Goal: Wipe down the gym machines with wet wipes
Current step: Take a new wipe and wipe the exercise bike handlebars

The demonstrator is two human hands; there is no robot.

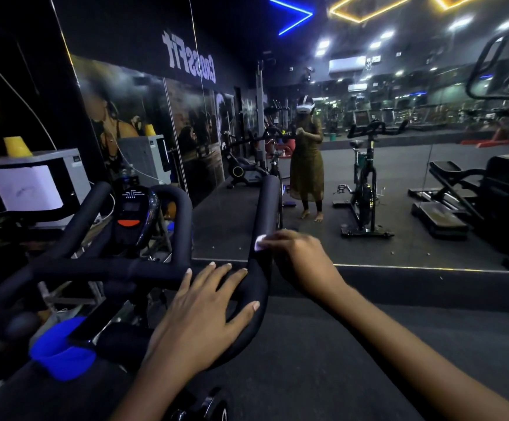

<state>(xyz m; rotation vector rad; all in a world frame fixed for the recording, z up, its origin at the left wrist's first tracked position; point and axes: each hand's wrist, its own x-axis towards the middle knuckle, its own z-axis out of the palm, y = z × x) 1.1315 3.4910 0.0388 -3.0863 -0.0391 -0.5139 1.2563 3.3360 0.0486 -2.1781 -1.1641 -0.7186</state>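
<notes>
The right hand, its grip grasping a white wipe, is pressing it against the upright right horn of the black handlebar. The left hand, grip released, is resting flat on the bar's lower bend, fingers spread.

Left hand rests flat on the handlebar; right hand presses a wipe to its upright grip.

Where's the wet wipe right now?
In the head view, just right of centre: the right hand holds the wet wipe against the spin bike's right handlebar prong, above the left hand.
</notes>
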